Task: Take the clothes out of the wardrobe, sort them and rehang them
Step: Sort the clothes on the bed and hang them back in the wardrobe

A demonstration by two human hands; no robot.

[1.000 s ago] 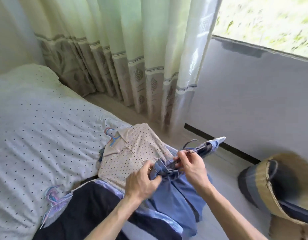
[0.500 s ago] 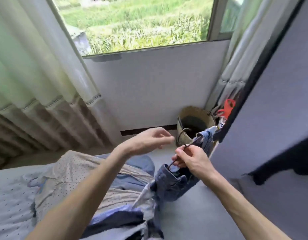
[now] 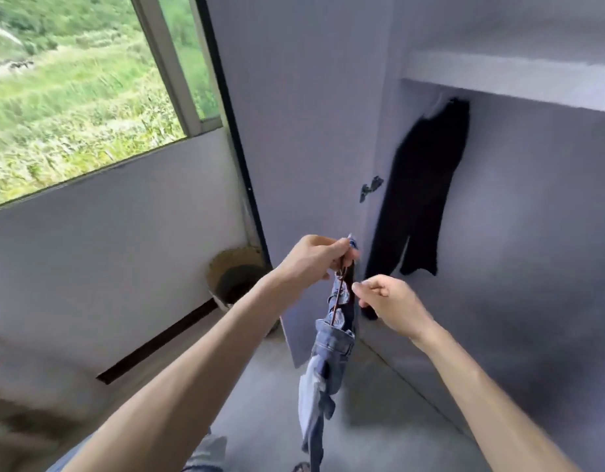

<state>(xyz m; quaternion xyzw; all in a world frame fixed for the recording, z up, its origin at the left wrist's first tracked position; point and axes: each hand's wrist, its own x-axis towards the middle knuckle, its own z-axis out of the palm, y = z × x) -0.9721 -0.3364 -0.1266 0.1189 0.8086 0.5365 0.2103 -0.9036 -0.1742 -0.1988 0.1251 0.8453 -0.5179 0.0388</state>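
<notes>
lifted off the bed since a second ago, the denim garment (image 3: 331, 345) now dangles near me, left of the open wardrobe (image 3: 532, 233), blue, bunched and limp. i judge it soft but weighty, best carried by its hanger (image 3: 338, 298), whose top my left hand (image 3: 311, 262) grips; my right hand (image 3: 393, 303) is curled just beside it, holding what i cannot tell.

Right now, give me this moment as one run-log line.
left hand: grips hanger | jeans: hang from hanger | right hand: beside jeans, grip unclear | wardrobe: black garment hanging
</notes>
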